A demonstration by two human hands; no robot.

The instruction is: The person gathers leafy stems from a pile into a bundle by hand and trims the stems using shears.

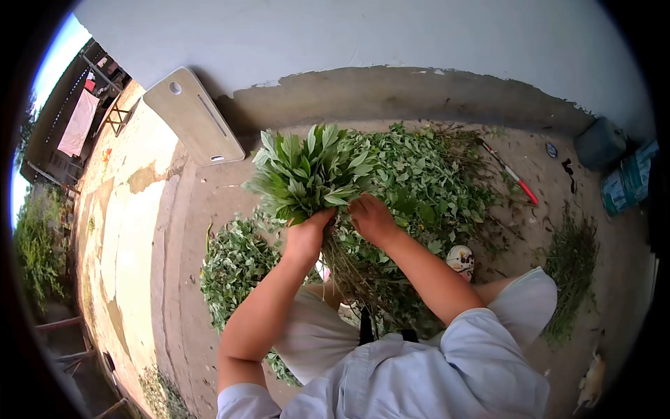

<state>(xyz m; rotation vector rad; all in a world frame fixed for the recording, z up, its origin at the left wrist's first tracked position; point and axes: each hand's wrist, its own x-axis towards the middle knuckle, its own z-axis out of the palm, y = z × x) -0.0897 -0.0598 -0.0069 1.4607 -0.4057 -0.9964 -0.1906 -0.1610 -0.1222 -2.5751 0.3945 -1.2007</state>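
Note:
My left hand (306, 237) is wrapped round the stems of a thick bunch of leafy green plants (307, 171), held up with its leaves pointing away from me. The bare stems (343, 269) hang down below the fist toward my lap. Beside the bunch's right edge, my right hand (371, 219) is closed with its fingers bent at the leaves; what it pinches, if anything, is hidden. A big heap of cut leafy plants (426, 181) lies behind and right of the bunch. Another leafy pile (237, 265) is on the ground at the left.
A red-handled sickle-like tool (525, 190) lies right of the heap. Thin stalks (571, 272) are piled further right. A dark jug (599, 144) and a teal bag (628, 180) stand by the wall. A beige board (192, 115) leans at the left. A small animal (592, 380) lies lower right.

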